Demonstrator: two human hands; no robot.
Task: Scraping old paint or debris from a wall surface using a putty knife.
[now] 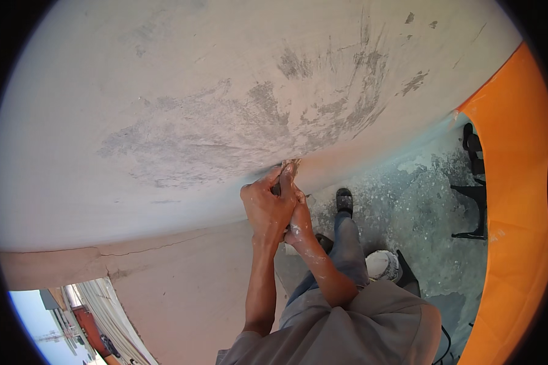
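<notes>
Before me rises a pale plastered wall (201, 59) with grey scuffed patches (210, 148) where the surface coat is thin or gone. My left hand (269, 207) and my right hand (302, 216) are pressed close together at the lower part of these patches. Both grip one narrow scraper (291, 162), whose flat end shows past my left fingertips against the wall. Most of its handle is hidden inside my hands. White dust or plaster marks my right hand and forearm.
On the speckled floor (411, 191), a white bucket (382, 265) stands beside my leg. Black furniture legs (472, 210) and an orange sheet (516, 182) are at the right. A window opening with a pale curtain (105, 305) lies lower left. My sandalled foot (345, 200) is near the wall.
</notes>
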